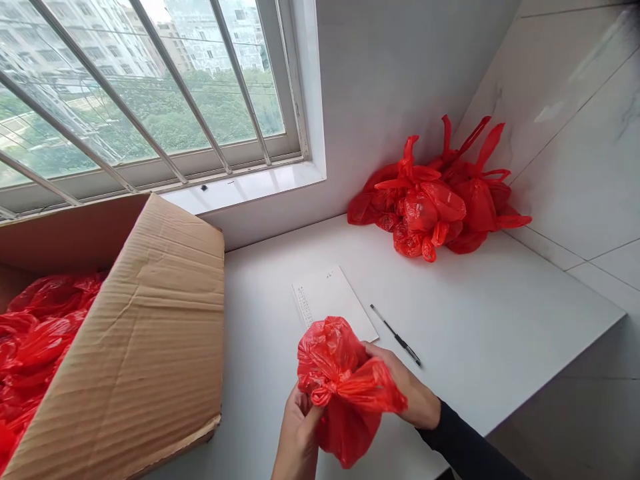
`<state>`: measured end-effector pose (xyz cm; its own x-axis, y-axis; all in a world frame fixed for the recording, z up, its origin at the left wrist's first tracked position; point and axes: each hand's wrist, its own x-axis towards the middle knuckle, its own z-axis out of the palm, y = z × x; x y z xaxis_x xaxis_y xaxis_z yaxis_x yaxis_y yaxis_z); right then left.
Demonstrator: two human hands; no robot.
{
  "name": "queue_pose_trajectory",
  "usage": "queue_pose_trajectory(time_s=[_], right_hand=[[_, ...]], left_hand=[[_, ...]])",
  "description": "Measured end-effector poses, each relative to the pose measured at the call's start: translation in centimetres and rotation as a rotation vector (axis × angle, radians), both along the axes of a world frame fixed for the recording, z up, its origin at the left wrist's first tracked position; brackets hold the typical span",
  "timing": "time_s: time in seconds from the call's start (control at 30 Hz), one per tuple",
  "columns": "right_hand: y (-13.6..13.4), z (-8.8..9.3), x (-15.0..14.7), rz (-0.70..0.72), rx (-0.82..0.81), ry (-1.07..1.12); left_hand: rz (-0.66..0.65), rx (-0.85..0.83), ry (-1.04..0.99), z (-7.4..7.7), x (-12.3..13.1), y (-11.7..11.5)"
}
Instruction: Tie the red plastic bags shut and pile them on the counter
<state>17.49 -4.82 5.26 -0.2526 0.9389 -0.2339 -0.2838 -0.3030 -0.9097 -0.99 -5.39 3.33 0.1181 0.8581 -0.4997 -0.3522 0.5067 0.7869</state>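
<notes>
Left hand [301,421] pinches bag [350,430] beside knot [331,388]; right hand [407,388] partly hidden behind, cannot tell its grip. Best cradled lightly; hard pulling could tear it.

left hand [301,427] at 6 o'clock, right hand [407,388] at 5

the two hands are close together. the left wrist [294,460] is bare and points up toward 12 o'clock, the thumb [313,419] bent inward, the fingers curled in a grip and partly hidden. the right forearm [475,443], in a black sleeve, slants from between 4 and 5 o'clock toward 10, the right wrist [431,408] bare, most fingers on that side hidden.
</notes>
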Motion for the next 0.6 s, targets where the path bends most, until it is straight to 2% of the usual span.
queue_pose_trajectory(time_s=[0.13,0.3,0.47,0.6], right_hand=[[-0.11,-0.2,-0.26,-0.061,-0.023,0.078],[-0.22,0.19,-0.48,-0.076,-0.068,0.092],[-0.17,0.58,-0.71,-0.079,-0.034,0.134],[-0.45,0.25,-0.53,-0.095,0.024,0.01]], left_hand=[[-0.012,-0.057,-0.059,0.68,0.34,0.08],[-0.096,-0.05,-0.089,0.29,-0.06,0.01],[-0.119,-0.013,0.005,0.2,-0.1,-0.16],[-0.144,0.088,0.071,0.93,0.0,-0.46]])
